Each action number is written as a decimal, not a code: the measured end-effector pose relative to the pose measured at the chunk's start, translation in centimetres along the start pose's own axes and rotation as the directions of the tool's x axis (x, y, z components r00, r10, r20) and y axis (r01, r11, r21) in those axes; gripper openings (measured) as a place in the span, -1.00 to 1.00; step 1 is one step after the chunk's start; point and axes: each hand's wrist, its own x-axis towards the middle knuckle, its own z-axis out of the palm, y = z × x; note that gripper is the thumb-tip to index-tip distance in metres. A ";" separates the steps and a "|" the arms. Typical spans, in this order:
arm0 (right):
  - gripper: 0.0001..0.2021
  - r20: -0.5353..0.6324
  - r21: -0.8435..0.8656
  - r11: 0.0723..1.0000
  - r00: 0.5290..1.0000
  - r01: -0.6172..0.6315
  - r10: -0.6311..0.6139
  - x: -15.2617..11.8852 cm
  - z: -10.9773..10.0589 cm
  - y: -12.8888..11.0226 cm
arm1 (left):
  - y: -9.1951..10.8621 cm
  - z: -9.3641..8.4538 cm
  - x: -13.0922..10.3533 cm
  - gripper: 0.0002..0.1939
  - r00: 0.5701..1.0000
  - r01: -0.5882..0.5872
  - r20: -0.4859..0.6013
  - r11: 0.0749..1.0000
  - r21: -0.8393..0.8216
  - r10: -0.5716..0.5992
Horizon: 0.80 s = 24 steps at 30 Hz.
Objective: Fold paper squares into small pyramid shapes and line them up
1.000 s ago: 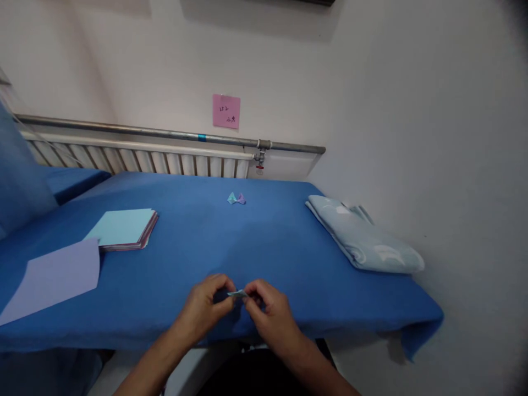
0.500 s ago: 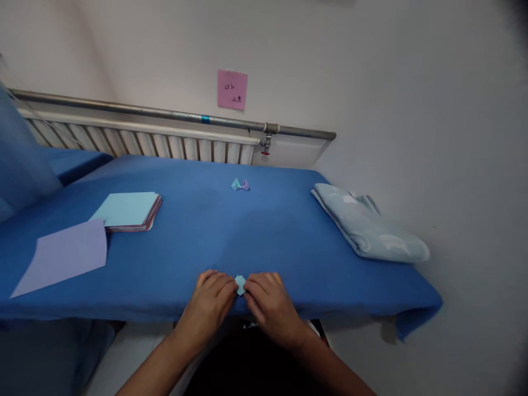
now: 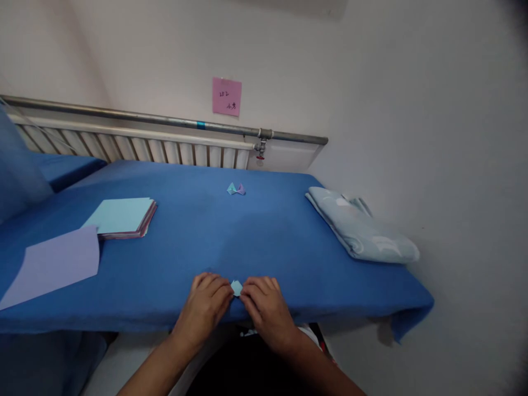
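Blue tablecloth (image 3: 185, 220) before a white radiator (image 3: 157, 151)

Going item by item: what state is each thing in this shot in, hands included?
Left hand: fingers closed at the small paper's left edge
Right hand: fingers closed at its right edge
Small paper: light blue, folded
Paper bow: folded, lying apart
Paper stack: piled, light blue on top
Purple sheet: unfolded
Blanket: folded
Pink note: written on, stuck to wall
Blue cloth: spread out
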 end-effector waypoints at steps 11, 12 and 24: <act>-0.87 -0.017 0.019 0.986 0.986 -0.165 0.166 1.1 0.4 -0.4 | 0.7 0.2 1.0 -0.85 0.938 0.321 0.148 0.947 -0.021 -0.315; -0.87 -0.009 0.023 0.983 0.983 -0.184 0.184 1.2 0.3 -0.5 | 0.7 0.3 1.0 -0.86 0.933 0.333 0.151 0.943 -0.017 -0.327; -0.84 0.100 0.048 0.955 0.953 -0.291 0.286 3.0 -0.5 -0.1 | 0.6 -0.3 2.6 -0.86 0.831 0.461 0.313 0.884 0.071 -0.459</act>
